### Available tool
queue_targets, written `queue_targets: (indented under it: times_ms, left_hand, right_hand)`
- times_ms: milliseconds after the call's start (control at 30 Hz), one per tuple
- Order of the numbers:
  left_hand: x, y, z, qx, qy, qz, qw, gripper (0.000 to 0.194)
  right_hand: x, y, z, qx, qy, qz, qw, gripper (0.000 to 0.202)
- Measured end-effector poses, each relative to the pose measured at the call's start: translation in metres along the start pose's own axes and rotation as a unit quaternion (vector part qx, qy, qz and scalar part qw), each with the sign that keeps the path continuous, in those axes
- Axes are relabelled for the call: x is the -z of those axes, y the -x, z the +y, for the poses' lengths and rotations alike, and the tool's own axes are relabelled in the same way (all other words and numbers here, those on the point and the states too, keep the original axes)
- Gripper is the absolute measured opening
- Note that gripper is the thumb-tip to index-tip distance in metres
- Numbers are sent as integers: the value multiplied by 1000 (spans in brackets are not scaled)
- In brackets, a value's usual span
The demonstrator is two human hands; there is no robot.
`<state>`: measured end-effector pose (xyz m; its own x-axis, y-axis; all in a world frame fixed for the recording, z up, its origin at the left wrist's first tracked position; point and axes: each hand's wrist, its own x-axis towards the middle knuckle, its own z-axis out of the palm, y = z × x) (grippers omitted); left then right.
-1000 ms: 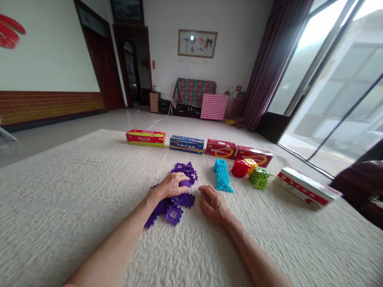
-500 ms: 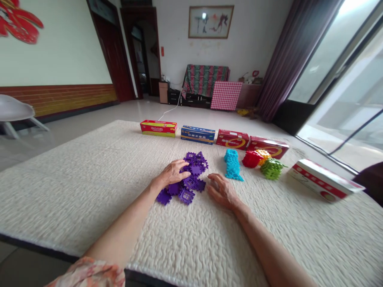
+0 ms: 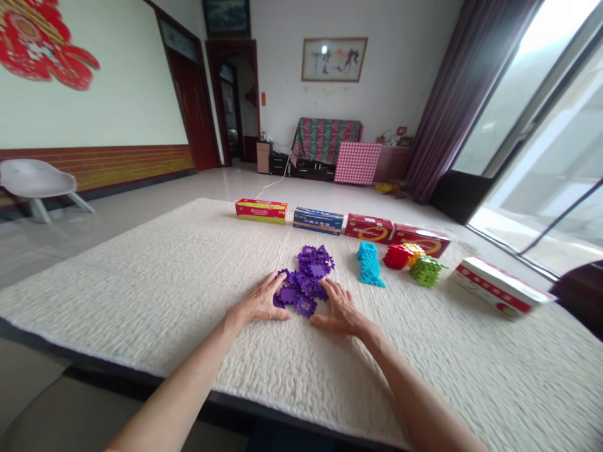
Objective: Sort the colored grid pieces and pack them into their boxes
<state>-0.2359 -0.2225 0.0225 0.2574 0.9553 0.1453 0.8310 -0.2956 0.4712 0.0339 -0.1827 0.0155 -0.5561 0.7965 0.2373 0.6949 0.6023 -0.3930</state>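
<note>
A loose pile of purple interlocking plastic pieces (image 3: 308, 284) lies on the cream quilted cover (image 3: 198, 251). At the pile's left edge is my left hand (image 3: 264, 299), fingers spread, thumb pointing right below the pieces. My right hand (image 3: 338, 307) is at the right edge, its fingers also apart and its thumb near the lowest purple piece. Both hands touch or nearly touch the outer pieces. Right of the pile sit a light-blue stack (image 3: 370, 265), a red block (image 3: 397, 256), a yellow one (image 3: 414, 253) and a green one (image 3: 426, 271).
Behind the pieces stands a row of boxes: a red-and-yellow one (image 3: 261, 211), a blue one (image 3: 318, 221) and two dark red ones (image 3: 368, 228). A white-and-red box (image 3: 502, 289) lies at the right. The cover's front edge (image 3: 235, 398) runs below my forearms.
My left hand has moved from on top of the purple pieces to their left side. My right hand has come in against their right side. The view has tilted up a little.
</note>
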Motion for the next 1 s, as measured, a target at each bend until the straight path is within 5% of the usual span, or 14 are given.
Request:
queue_targets:
  times_ms: [200, 700, 1000]
  left_hand:
    - [-12, -11, 3, -18, 4, 30, 999, 99]
    - [-28, -40, 1, -111, 14, 143, 983, 57]
    - [-33, -53, 1, -143, 31, 251, 957, 24]
  right_hand:
    - [-8, 0, -18, -1, 9, 62, 998, 88]
    - [-19, -15, -8, 64, -75, 186, 977, 71]
    - [-32, -34, -10, 92, -148, 193, 965, 57]
